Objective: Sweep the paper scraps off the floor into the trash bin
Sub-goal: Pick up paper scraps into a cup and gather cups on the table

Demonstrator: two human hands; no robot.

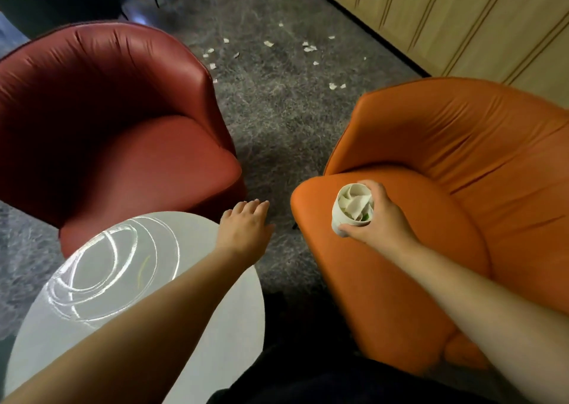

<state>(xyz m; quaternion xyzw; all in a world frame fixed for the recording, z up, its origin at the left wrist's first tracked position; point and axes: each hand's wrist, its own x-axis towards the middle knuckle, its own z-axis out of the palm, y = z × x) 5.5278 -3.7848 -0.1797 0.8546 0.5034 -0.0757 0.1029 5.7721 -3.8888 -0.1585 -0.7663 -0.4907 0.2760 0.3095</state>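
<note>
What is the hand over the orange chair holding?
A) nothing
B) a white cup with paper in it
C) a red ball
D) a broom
B: the right hand grips a white cup stuffed with crumpled paper, above the orange chair.

The dark red chair (117,120) and the orange chair (446,169) are covered in what looks like leather, smooth with a soft sheen and gathered into creases along the backs. The round table (197,317) has a smooth, glossy pale top that mirrors ring-shaped lights. The floor (277,120) is a grey carpet, matt and rough with a fibrous mottled weave. Scattered paper scraps (309,48) are thin, white and matt. The cup (338,222) seems to be matt white paper, stuffed with crumpled paper. The wall panelling (462,19) is pale wood, smooth and grooved.
</note>
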